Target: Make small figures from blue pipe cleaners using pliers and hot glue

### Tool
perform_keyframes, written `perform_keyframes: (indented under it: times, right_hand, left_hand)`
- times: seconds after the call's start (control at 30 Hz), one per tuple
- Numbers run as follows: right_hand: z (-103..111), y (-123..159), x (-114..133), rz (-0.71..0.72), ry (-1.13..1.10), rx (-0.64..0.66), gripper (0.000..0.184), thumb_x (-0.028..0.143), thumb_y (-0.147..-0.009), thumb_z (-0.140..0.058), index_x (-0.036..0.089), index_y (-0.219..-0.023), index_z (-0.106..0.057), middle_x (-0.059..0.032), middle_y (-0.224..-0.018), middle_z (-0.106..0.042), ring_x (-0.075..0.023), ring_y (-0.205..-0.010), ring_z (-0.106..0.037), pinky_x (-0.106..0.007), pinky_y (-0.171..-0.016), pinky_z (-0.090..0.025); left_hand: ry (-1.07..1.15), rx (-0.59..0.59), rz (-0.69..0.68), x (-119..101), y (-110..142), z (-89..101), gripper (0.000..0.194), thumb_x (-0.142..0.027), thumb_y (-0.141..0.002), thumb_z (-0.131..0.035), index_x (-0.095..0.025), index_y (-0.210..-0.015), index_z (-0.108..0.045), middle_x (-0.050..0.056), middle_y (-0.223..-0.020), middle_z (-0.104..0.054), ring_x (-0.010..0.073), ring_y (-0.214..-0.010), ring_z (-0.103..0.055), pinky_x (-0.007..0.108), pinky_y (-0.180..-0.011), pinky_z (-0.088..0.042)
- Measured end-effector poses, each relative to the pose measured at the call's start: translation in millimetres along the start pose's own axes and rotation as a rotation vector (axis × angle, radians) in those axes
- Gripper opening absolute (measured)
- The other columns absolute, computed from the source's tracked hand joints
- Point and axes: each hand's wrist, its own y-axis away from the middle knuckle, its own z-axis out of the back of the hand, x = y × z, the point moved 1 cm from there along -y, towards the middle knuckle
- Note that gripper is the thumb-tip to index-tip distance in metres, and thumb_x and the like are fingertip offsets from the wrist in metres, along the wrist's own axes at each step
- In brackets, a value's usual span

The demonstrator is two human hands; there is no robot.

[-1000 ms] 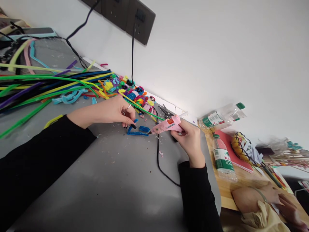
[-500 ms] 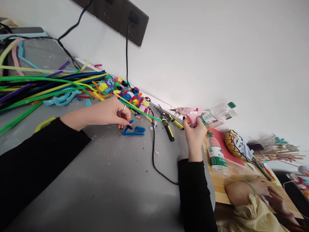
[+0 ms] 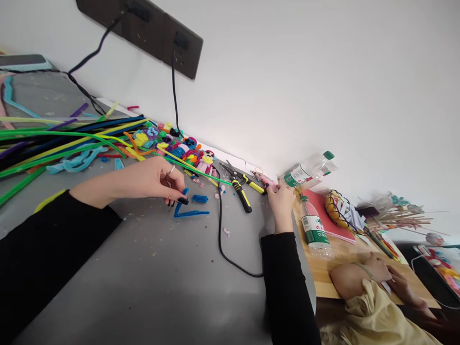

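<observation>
Between thumb and fingers, my left hand (image 3: 158,182) pinches one end of a bent blue pipe cleaner (image 3: 193,213); its other arm stretches right, low over the grey table. Just above that arm lies a small folded blue pipe cleaner bundle (image 3: 200,199). My right hand (image 3: 282,205) is closed around a pink glue gun (image 3: 266,179) near the wall, its nozzle pointing left. Much of the gun is hidden by the hand. Wire strippers (image 3: 241,191) with yellow-black handles lie spread just left of it.
Loose pipe cleaners (image 3: 72,139) and small pipe-cleaner dolls (image 3: 190,152) line the back left. A black cord (image 3: 222,239) curves across the grey table (image 3: 161,287). Two plastic bottles, one upright (image 3: 314,230), stand at right. Another person's arm (image 3: 348,278) rests on the wooden table.
My right hand has carried the glue gun away from the blue pipe cleaner, right and down by the wall, uncovering the wire strippers. My left hand keeps its pinch. The view has shifted.
</observation>
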Motion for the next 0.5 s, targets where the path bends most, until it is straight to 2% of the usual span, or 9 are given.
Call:
perform_keyframes:
  times: [0.07,0.1,0.2,0.33,0.43,0.5]
  right_hand:
    - [7.1,5.7,12.7,-0.014,-0.065,-0.020,0.049,0.037,-0.095,-0.044,0.004,-0.126,-0.063,-0.0290,-0.125,-0.064,-0.0354,-0.115,-0.061,-0.048,-0.099,-0.047]
    - [10.6,9.7,20.9,0.027,-0.156,0.007,0.051,0.040,-0.096,-0.047,0.006,-0.131,-0.061,-0.0261,-0.129,-0.064,-0.0333,-0.119,-0.061,-0.047,-0.102,-0.046]
    - [19.1,23.1,44.0,0.225,-0.308,0.217,0.059,0.047,-0.092,-0.059,0.015,-0.142,-0.056,-0.0178,-0.141,-0.062,-0.0306,-0.135,-0.054,-0.046,-0.114,-0.041]
    - [25.8,34.2,55.0,0.249,-0.204,0.388,0.070,0.044,-0.086,-0.069,0.015,-0.148,-0.052,-0.0161,-0.149,-0.057,-0.0315,-0.146,-0.043,-0.046,-0.120,-0.035]
    - [30.2,37.4,57.0,0.239,-0.143,0.428,0.074,0.042,-0.085,-0.070,0.015,-0.151,-0.048,-0.0175,-0.153,-0.051,-0.0335,-0.147,-0.040,-0.047,-0.121,-0.033]
    - [34.4,39.6,60.7,0.226,-0.097,0.442,0.075,0.041,-0.084,-0.070,0.015,-0.150,-0.047,-0.0186,-0.148,-0.053,-0.0344,-0.143,-0.043,-0.046,-0.117,-0.036]
  left_hand:
    - [-0.016,-0.013,0.009,-3.1,2.2,1.1,0.028,-0.042,-0.081,-0.073,-0.016,-0.070,-0.070,0.000,-0.061,-0.070,0.0145,-0.059,-0.065,0.026,-0.059,-0.048]
    - [-0.026,-0.016,0.014,-3.8,2.8,1.5,0.028,-0.043,-0.081,-0.074,-0.016,-0.070,-0.070,0.001,-0.060,-0.070,0.0152,-0.058,-0.064,0.026,-0.057,-0.047]
    - [-0.054,-0.001,0.030,-3.4,2.5,1.6,0.028,-0.043,-0.080,-0.074,-0.017,-0.070,-0.069,0.001,-0.060,-0.070,0.0157,-0.057,-0.063,0.025,-0.055,-0.046]
    - [-0.070,0.016,0.021,-2.3,1.4,0.8,0.027,-0.042,-0.079,-0.074,-0.018,-0.068,-0.069,0.002,-0.062,-0.071,0.0159,-0.058,-0.063,0.025,-0.057,-0.046]
    - [-0.087,0.015,0.020,-1.3,1.7,0.5,0.027,-0.042,-0.078,-0.074,-0.018,-0.067,-0.068,0.002,-0.064,-0.072,0.0163,-0.059,-0.063,0.025,-0.058,-0.047]
    - [-0.092,0.019,0.023,0.1,1.9,0.5,0.027,-0.043,-0.079,-0.073,-0.019,-0.068,-0.068,0.002,-0.064,-0.073,0.0171,-0.060,-0.064,0.025,-0.057,-0.046]
